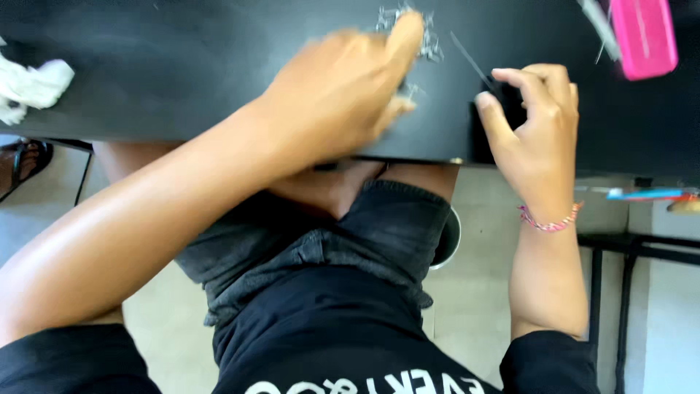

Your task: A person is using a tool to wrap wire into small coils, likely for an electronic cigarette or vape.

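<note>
Left hand (343, 91) blurred, on black table (182, 80), fingers pressed together over pile of small metal bits (426, 40); right hand (536, 120) at table edge, fingers curled around small black object (510, 102); thin black stick (470, 62) beside it; pink case (642, 36) far right; white cloth (29, 87) far left.

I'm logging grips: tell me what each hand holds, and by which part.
The right hand grips a small black object at the table's near edge, fingers wrapped over it. The blurred left hand reaches into small silvery pieces; any grip cannot be told.
</note>
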